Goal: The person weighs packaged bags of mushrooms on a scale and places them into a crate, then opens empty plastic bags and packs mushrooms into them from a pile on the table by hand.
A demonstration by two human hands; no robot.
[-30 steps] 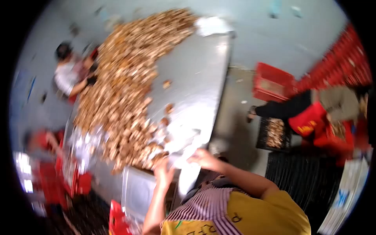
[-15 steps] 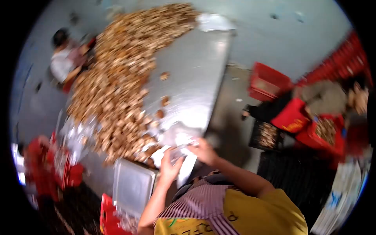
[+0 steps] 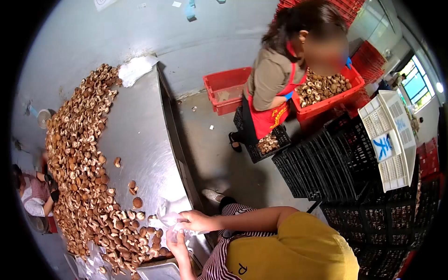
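Both my hands are close together at the near end of the metal table (image 3: 140, 135). My right hand (image 3: 196, 220) pinches a clear plastic bag (image 3: 171, 219) at its edge. My left hand (image 3: 176, 243), just below it, has its fingers closed on the same bag. A large heap of brown mushrooms (image 3: 86, 172) covers the table's left side and reaches close to my left hand. A few loose mushrooms (image 3: 137, 202) lie apart from the heap.
At the right a co-worker (image 3: 275, 74) in a red apron stands by a red crate (image 3: 326, 91) of mushrooms. Black crates (image 3: 317, 163) are stacked nearby, with a white crate (image 3: 392, 140) above. Another person (image 3: 35, 191) is at the far left. A metal tray (image 3: 161, 271) sits below my left hand.
The view has swung to the right, so the table now appears further left. The co-worker in the red apron now stands upright by the red crate. My hands remain on the plastic bag.
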